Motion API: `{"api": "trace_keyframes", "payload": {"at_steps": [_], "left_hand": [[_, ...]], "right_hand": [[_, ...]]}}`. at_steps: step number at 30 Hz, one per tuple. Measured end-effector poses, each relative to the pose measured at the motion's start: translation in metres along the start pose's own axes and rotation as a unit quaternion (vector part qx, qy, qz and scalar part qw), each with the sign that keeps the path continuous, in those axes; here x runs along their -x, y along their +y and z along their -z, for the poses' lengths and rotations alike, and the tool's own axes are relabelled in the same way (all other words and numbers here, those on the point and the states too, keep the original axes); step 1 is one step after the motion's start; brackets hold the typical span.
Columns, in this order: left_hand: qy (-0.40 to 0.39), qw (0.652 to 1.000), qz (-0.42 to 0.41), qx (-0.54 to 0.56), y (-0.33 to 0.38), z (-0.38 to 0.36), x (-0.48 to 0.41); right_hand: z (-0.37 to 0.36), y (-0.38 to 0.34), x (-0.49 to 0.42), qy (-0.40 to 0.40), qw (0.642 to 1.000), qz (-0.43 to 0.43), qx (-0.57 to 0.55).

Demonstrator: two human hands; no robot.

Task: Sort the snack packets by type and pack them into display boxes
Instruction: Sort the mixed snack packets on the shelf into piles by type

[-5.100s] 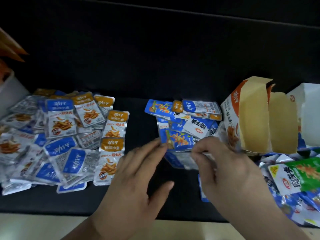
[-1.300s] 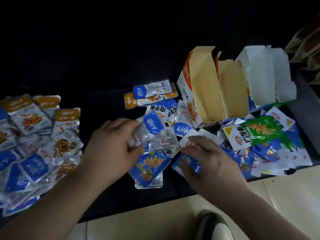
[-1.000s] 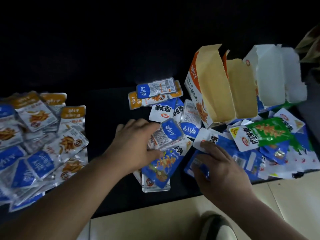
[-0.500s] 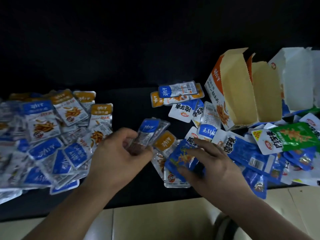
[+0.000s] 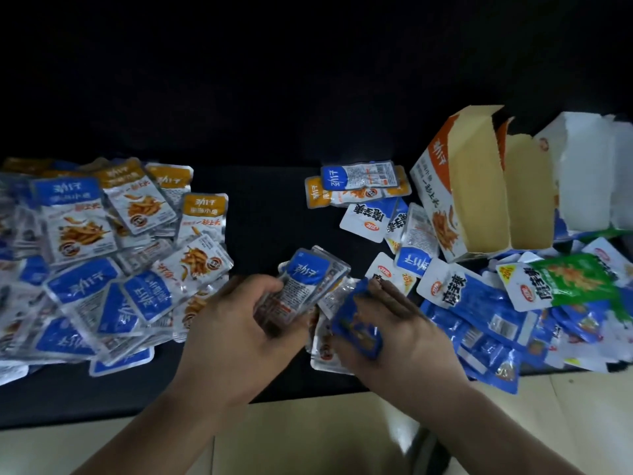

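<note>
Near centre, blue-topped packets (image 5: 308, 281) are pinched in the curled left hand (image 5: 236, 327); a dark blue packet (image 5: 356, 323) is clutched by the right hand (image 5: 407, 341). The slick stack could be spilled among unsorted packets (image 5: 479, 303).

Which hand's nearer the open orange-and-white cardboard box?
Right. The right hand, holding a blue packet, sits below-left of the box; the left hand, farther left, grips blue-topped silver packets.
</note>
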State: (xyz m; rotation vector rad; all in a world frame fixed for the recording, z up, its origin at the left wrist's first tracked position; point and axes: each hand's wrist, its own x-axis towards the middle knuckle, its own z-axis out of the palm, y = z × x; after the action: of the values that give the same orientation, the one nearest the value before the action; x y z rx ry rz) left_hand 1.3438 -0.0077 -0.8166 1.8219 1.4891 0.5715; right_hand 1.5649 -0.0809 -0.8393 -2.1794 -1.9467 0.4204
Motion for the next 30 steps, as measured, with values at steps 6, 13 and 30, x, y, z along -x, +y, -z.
{"api": "trace_keyframes", "payload": {"at_steps": [6, 13, 30], "left_hand": [[-0.025, 1.0, 0.003, -0.011, 0.014, -0.013, 0.002], [-0.032, 0.999, -0.011, 0.025, 0.043, -0.042, -0.003], [-0.051, 0.997, -0.059, -0.022, 0.103, -0.093, -0.004]], "right_hand": [[-0.006, 0.009, 0.0, 0.04, 0.998, 0.041, 0.0], [0.049, 0.028, 0.01, 0.185, 0.97, -0.014, -0.159], [0.055, 0.138, 0.044, 0.096, 0.964, -0.211, 0.129]]}}
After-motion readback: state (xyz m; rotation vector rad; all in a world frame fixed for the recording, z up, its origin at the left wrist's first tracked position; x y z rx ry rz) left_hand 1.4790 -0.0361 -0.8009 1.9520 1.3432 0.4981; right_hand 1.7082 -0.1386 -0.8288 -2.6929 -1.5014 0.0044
